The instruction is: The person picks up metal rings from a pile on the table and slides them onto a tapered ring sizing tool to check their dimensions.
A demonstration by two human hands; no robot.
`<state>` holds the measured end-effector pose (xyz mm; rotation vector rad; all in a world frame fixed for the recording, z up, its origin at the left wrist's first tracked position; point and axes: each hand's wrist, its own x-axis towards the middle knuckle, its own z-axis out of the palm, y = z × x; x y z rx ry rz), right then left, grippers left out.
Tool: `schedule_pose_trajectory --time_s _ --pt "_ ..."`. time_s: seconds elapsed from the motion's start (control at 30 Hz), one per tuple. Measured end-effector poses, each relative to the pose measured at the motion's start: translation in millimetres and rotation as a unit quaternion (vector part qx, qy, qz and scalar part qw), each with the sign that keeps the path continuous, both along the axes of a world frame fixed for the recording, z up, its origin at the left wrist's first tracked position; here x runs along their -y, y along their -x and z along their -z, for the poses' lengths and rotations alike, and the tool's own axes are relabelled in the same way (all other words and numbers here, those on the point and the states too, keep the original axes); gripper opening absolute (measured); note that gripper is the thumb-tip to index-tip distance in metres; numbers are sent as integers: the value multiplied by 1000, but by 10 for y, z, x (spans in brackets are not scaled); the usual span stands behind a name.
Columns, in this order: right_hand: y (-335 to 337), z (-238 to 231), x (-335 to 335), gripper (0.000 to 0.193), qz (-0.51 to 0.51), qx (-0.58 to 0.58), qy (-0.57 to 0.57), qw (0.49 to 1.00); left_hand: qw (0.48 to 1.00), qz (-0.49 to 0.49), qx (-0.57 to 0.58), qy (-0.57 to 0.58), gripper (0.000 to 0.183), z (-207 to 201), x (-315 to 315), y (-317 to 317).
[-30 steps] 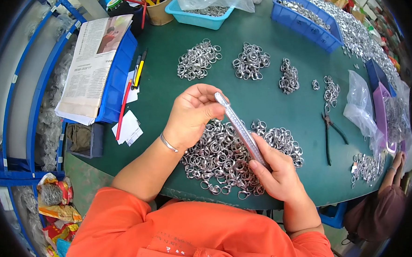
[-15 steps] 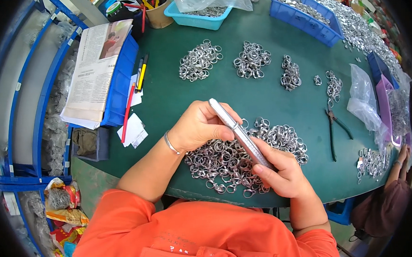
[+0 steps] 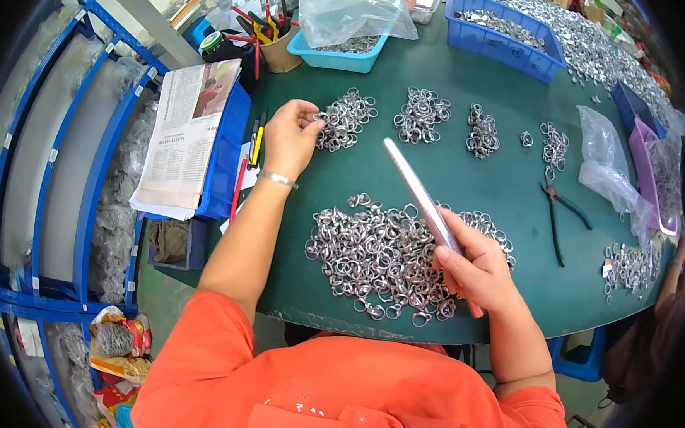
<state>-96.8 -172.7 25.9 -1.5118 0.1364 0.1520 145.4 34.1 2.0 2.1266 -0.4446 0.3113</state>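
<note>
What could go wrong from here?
The left hand is at the edge of the far-left ring pile, so a nudge might send rings toward the neighbouring pile and mix them. The right hand holds a metal rod slanted over the big ring heap; a dip could scatter it. That heap spreads close to the table's near edge, so rings might fall.
</note>
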Motion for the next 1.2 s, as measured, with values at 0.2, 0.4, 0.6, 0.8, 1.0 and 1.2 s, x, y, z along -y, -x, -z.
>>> schedule_pose_trajectory --time_s 0.2,0.4,0.6,0.8,1.0,1.2 --pt "-27 11 9 48 35 27 -17 999 989 34 31 -143 20 180 -83 -141" --pt "-36 35 1 47 45 40 1 998 941 236 -63 -233 19 -106 40 514" --pt "-31 31 -24 46 48 24 -5 999 935 232 -200 -176 15 -23 0 764" --pt "-30 65 -36 49 66 1 40 997 895 263 -332 140 15 -97 186 1097" --pt "-77 174 -73 63 90 68 20 993 814 291 -414 287 12 -47 329 1388" --pt "-77 138 -48 63 73 95 -43 992 821 370 -335 279 11 58 348 1434"
